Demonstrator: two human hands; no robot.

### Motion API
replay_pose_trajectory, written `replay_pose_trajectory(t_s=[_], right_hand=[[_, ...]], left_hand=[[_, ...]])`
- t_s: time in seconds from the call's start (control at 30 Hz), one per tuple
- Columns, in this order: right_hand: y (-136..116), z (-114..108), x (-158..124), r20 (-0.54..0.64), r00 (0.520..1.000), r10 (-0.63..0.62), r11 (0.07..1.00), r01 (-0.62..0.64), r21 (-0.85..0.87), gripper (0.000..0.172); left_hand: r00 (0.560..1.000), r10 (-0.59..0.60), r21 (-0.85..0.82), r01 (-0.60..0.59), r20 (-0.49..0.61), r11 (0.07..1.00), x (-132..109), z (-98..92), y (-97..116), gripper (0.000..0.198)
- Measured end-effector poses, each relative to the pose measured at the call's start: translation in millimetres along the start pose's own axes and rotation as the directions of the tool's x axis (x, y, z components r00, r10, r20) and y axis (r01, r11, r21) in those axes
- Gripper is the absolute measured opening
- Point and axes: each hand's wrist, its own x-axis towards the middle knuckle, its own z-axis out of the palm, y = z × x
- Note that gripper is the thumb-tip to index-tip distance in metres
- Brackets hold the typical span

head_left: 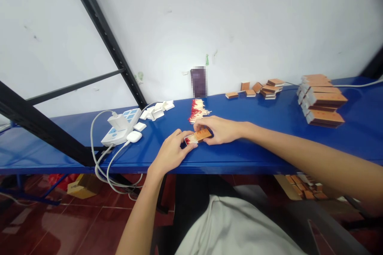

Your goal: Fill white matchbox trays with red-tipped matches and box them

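Observation:
Between my two hands, just above the blue shelf's front part, is a partly open matchbox (203, 134). Its tray sticks out to the left and shows red-headed matches (191, 139) inside. My left hand (173, 149) pinches the tray end with thumb and fingers. Around the orange-brown sleeve on the other side, my right hand (220, 129) is closed. Right behind the hands lies a pile of loose matches (197, 109), red heads mostly to the left.
White empty trays (157, 110) lie back left beside a power strip (124, 125) with cables and a charger case (134, 136). Matchboxes (271, 87) sit back right, with stacked wrapped packs (324, 99) farther right. A dark blurred object (199, 82) leans on the wall. A black post (104, 36) rises at left.

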Motion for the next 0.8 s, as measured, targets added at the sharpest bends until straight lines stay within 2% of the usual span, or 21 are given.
replay_pose_trajectory(t_s=[0.27,0.57,0.8], right_hand=[[-3.2,13.3,2.8,-0.053,0.998,-0.018,1.0,0.02,0.022,0.026],[-1.7,17.9,2.0,-0.062,0.997,-0.045,0.999,0.045,0.0,0.023],[-1.1,18.1,2.5,-0.054,0.997,-0.055,0.998,0.055,0.004,0.023]], left_hand=[[0.999,0.005,-0.106,-0.01,-0.04,0.994,0.7,-1.1,1.4,0.049],[0.998,0.024,-0.163,-0.032,-0.051,0.986,0.1,-1.9,2.0,0.045],[0.999,0.023,-0.173,-0.029,-0.04,0.985,-0.1,-2.7,3.0,0.032]])
